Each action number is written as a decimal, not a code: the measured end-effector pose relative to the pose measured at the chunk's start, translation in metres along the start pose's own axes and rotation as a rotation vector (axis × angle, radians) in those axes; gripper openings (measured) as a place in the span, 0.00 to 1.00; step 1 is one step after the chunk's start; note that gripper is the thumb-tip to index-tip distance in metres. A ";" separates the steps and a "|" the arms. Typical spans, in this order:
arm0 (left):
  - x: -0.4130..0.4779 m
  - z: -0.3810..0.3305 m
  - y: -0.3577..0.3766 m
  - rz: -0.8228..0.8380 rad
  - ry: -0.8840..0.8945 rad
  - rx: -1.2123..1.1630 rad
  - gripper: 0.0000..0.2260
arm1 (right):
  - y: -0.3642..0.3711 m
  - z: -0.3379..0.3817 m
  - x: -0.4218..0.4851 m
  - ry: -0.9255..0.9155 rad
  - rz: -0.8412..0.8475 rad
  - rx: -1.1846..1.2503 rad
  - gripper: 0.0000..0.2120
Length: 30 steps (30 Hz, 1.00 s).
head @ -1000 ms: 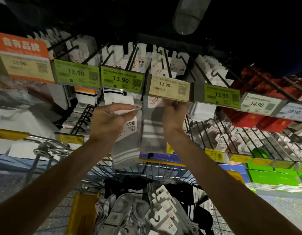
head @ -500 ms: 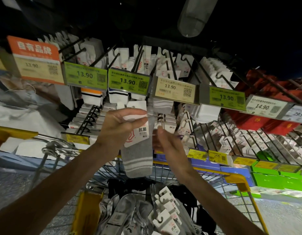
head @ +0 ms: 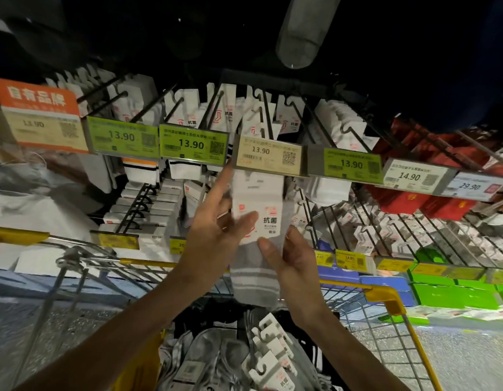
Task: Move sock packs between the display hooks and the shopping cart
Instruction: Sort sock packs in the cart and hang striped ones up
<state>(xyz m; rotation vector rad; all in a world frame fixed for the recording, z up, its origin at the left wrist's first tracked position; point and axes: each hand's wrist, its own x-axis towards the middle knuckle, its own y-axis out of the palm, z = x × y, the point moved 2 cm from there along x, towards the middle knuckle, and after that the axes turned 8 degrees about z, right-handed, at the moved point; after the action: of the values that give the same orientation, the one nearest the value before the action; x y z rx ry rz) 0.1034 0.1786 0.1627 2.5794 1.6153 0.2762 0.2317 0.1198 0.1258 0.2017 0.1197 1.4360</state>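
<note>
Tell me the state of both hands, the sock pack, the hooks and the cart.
Grey sock pack, held upright under the cream 13.90 tag.
Left hand, pinches its card.
Right hand, pinches it lower down.
Display hooks, stocked.
Shopping cart, holds loose sock packs.

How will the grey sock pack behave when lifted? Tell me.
Likely floppy below: the grey sock pack hangs limp under its white card. Probably light: the left hand and right hand hold it with a mere pinch. The card looks stiffer, so it should steer better.

Head camera — close, facing display hooks point(head: 267, 117).
</note>
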 end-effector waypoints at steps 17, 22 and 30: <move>0.022 0.005 -0.007 -0.143 -0.031 -0.026 0.08 | 0.014 0.004 0.038 -0.007 -0.075 0.041 0.15; 0.033 0.011 -0.012 -0.204 -0.064 0.038 0.05 | 0.012 0.001 0.050 0.041 -0.121 -0.008 0.12; 0.071 0.018 -0.011 -0.291 -0.146 0.040 0.04 | 0.008 0.003 0.087 0.028 -0.207 -0.152 0.04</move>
<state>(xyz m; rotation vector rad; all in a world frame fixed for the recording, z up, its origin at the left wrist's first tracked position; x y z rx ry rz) 0.1275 0.2479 0.1507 2.2857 1.9235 0.0327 0.2358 0.2072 0.1344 0.0432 0.0523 1.2353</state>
